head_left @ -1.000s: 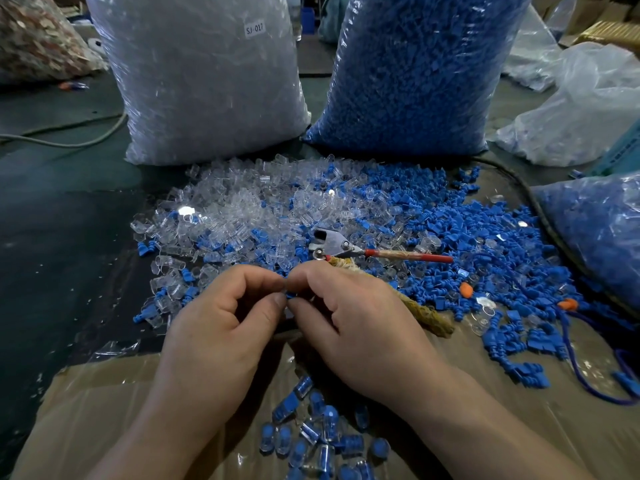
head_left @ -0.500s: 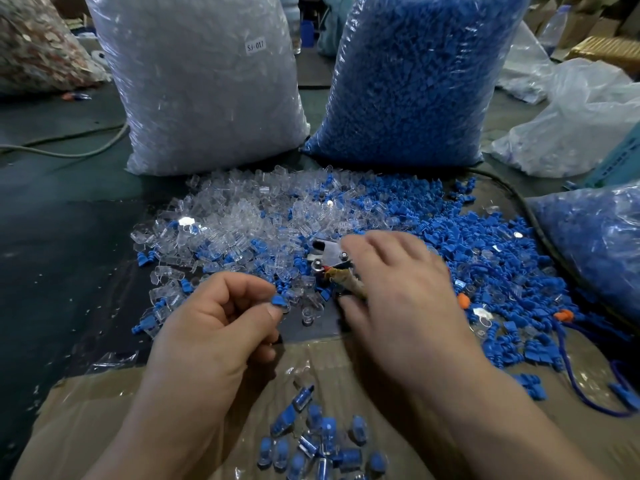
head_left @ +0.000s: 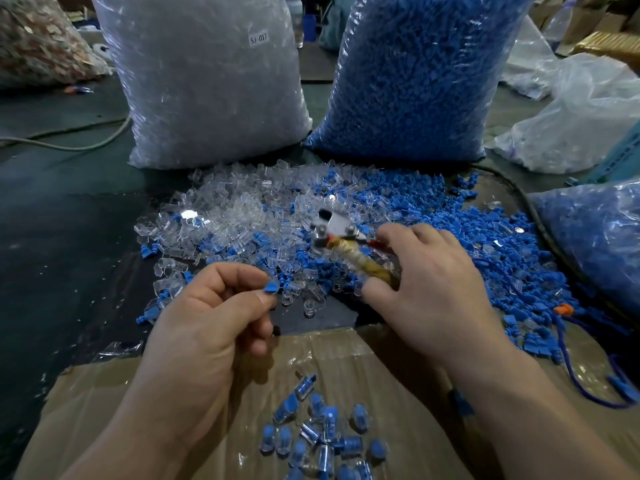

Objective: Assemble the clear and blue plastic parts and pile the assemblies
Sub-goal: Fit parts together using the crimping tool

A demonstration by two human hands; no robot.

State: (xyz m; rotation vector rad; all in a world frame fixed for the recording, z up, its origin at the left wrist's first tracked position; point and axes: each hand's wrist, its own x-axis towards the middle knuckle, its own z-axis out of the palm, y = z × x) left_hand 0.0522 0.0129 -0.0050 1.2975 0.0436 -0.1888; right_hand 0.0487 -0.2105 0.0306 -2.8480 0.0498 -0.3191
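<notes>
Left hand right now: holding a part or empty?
Holding. The left hand pinches a small blue part between thumb and forefinger, above the loose pile of parts.

Two hands, left hand [head_left: 207, 327] and right hand [head_left: 436, 289], one blue part [head_left: 272, 287] pinched, two tall bags, one clear-filled bag [head_left: 207, 81], one blue-filled bag [head_left: 415, 74], one pair of pliers [head_left: 346, 244], one pile of assemblies [head_left: 322, 434], loose parts [head_left: 242, 216] uncountable.

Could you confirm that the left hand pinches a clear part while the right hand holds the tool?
Not quite: the head view shows the left hand pinching a blue part, not a clear one; the right hand does hold the tool.
</notes>
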